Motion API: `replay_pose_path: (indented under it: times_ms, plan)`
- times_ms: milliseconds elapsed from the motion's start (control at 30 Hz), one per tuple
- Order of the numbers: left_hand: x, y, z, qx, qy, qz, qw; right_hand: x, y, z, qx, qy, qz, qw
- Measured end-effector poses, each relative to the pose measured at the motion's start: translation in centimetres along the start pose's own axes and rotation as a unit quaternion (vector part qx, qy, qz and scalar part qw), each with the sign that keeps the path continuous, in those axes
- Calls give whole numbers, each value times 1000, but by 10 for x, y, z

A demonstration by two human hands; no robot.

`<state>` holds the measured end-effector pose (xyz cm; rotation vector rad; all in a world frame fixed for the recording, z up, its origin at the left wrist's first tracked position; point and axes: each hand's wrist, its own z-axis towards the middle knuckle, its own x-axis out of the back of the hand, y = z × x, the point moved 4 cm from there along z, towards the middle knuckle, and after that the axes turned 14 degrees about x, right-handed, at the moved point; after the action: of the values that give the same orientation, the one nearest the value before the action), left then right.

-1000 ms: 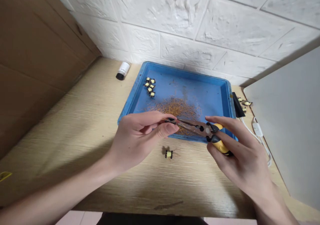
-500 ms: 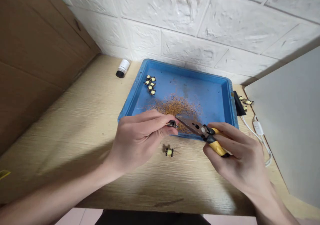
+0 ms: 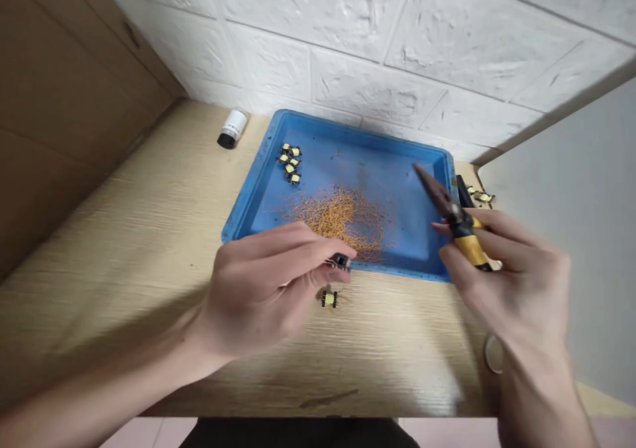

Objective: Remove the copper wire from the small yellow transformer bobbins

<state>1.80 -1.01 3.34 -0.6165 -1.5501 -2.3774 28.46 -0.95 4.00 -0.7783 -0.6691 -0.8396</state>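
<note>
Between thumb and fingertips, my left hand [image 3: 268,289] pinches a small black transformer bobbin [image 3: 340,261] with thin copper-coloured wires, just over the near rim of a blue tray [image 3: 278,120]. My right hand [image 3: 507,269] is wrapped around yellow-and-black needle-nose pliers [image 3: 447,203], whose jaws look closed over the tray's right side, well apart from the bobbin. A second transformer [image 3: 329,299], wound in yellow tape, lies on the table below my left hand. Clipped copper-coloured wire bits [image 3: 338,219] are heaped in the tray.
Several yellow-taped transformers [image 3: 291,163] sit in the tray's left corner. Further ones [image 3: 481,196] lie right of the tray beside a black object [image 3: 465,191]. A white bottle with a black cap [image 3: 232,128] lies at the back left. White brick wall and side panels surround the table [image 3: 149,216].
The pliers have moved away from the bobbin, to the right and up, with my right hand. My left hand keeps its pinch. The whole view has shifted slightly.
</note>
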Motion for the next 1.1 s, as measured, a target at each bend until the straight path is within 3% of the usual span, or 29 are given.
replay_pose_path:
  times_ms: [67, 233, 600, 900, 1100]
  plan:
    - [3, -7, 4, 35, 29, -6, 999, -5, -9, 1, 45, -29, 16, 998]
    - [1, -20, 12, 78, -7, -28, 997, -16, -23, -4, 127, -83, 37, 988]
    - [-3, -22, 12, 149, -77, -52, 985, -14, -26, -6, 114, -110, 81, 984]
    - [-4, -15, 9, 45, -109, -57, 991, -9, -26, -5, 77, -185, 181, 963]
    - [-7, -14, 7, 38, -149, -86, 984, -7, -24, -4, 100, -193, 183, 959]
